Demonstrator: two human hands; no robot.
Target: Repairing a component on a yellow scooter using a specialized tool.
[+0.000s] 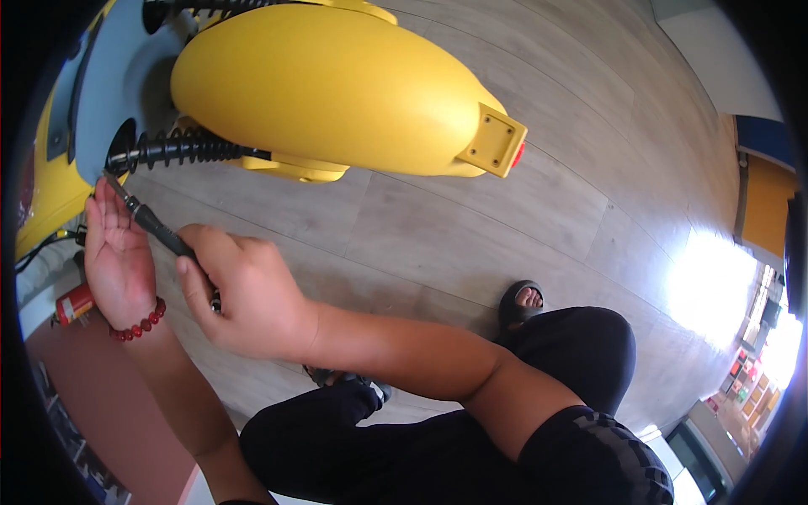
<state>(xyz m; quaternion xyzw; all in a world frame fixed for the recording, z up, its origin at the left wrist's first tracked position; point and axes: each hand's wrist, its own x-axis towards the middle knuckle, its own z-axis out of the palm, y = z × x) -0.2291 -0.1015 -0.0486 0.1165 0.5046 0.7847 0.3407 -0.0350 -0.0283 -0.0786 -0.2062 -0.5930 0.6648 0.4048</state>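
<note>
I see the right hand (252,290) gripping a black screwdriver (158,227), tip near a black coil spring (185,149); left hand (122,261) open, palm up. The red cylinder's (78,301) markings are illegible.

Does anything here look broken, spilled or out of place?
Nothing clearly stands out. The yellow shell shows no visible crack, and the black spring below it in view looks whole. The right hand grips a screwdriver, its tip near the open left hand. The bright patch looks like glare, not a spill.
</note>
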